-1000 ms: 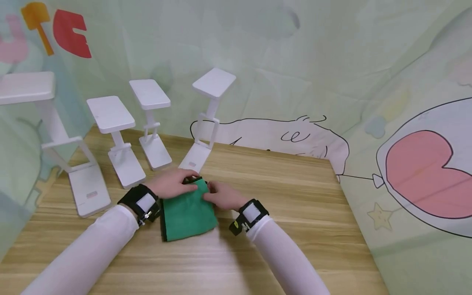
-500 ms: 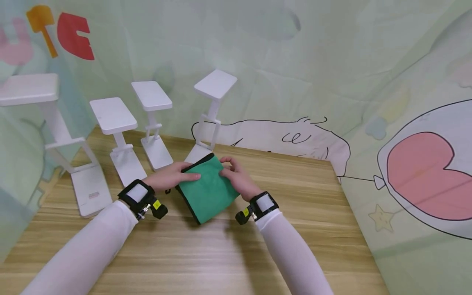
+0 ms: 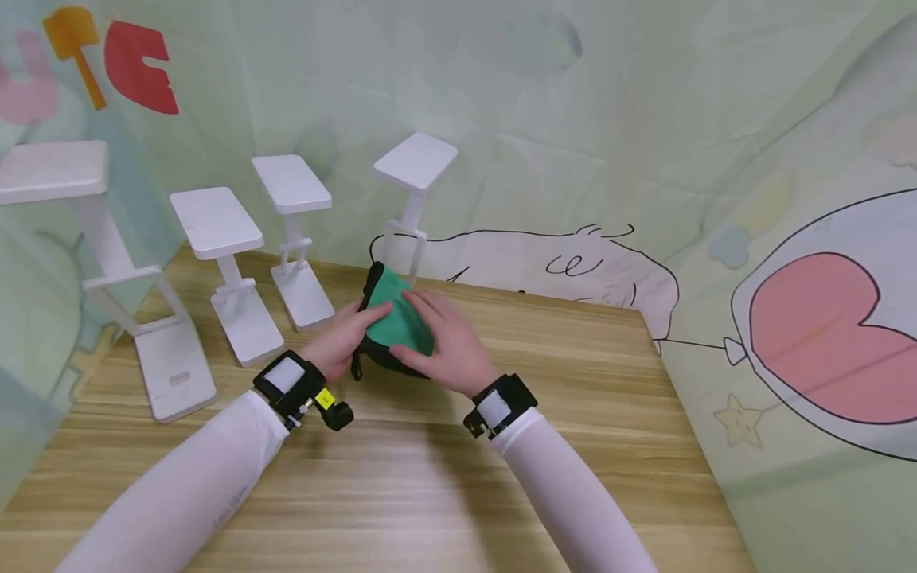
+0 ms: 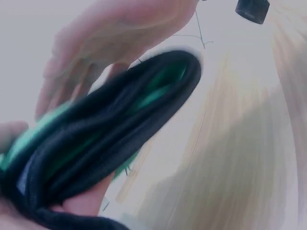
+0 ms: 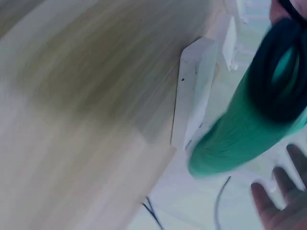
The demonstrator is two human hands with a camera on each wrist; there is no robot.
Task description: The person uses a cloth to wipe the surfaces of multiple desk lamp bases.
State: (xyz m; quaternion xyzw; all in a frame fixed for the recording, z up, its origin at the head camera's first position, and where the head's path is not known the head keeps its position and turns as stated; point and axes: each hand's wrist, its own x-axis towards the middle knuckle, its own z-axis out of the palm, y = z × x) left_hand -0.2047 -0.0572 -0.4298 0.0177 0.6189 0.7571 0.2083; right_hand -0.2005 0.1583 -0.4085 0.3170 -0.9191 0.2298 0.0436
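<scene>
A folded green cloth (image 3: 394, 318) with a black border is held up off the table in the head view. My left hand (image 3: 340, 342) grips its left end, thumb on the near face and fingers behind. The left wrist view shows the cloth's layered black edges (image 4: 115, 110) from the end, partly spread. My right hand (image 3: 458, 350) lies against the right side of the cloth with fingers extended. In the right wrist view the right hand's fingers (image 5: 283, 191) are straight and spread beside the rolled green fold (image 5: 235, 134).
Several white folding stands with flat tops are at the left and back, including a tall stand (image 3: 172, 366) and one stand (image 3: 415, 163) right behind the cloth. The wooden table (image 3: 573, 446) ends at a printed fabric backdrop (image 3: 537, 119).
The cloth has come up off the table, turned and been folded smaller, its black edge now toward the left and near side. The right hand has shifted from its upper edge to its side.
</scene>
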